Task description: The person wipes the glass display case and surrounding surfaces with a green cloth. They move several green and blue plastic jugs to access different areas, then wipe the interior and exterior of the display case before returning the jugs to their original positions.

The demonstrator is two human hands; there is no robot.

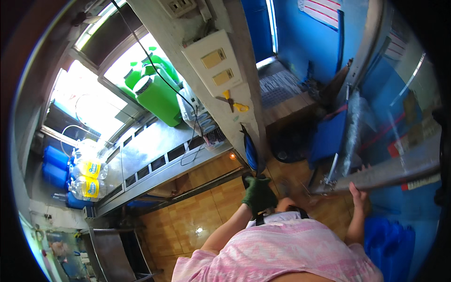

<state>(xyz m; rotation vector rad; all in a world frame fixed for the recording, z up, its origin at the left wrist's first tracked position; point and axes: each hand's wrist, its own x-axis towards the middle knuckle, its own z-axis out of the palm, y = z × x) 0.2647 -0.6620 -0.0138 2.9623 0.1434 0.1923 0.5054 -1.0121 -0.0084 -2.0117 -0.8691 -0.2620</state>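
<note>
The grey-metal-framed clear glass door [399, 165] stands at the person's right, its edge gripped by the bare right hand [359, 195]. I cannot tell whether the green-gloved left hand [260, 195] holds anything. Door-handling seems underway; moving it calls for steady grip.

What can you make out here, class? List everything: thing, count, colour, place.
Metal counter: one, silver, left
Jugs: at least three, green, on the counter
Bottles: at least two, clear with yellow labels, counter's left end
Containers: several, blue, left of the bottles and lower right
Pillar: one, off-white, top centre
Switch plate: one, white, on the pillar
Scissors: one pair, yellow-handled, on the pillar
Mat: one, grey-patterned, beyond the pillar
Floor: one, brown tiles, centre
Framed panel: one, clear with grey frame, right
Shirt: one, pink, bottom
Left hand: one, green-gloved, below the pillar
Right hand: one, bare, fingers on the panel's frame
</note>
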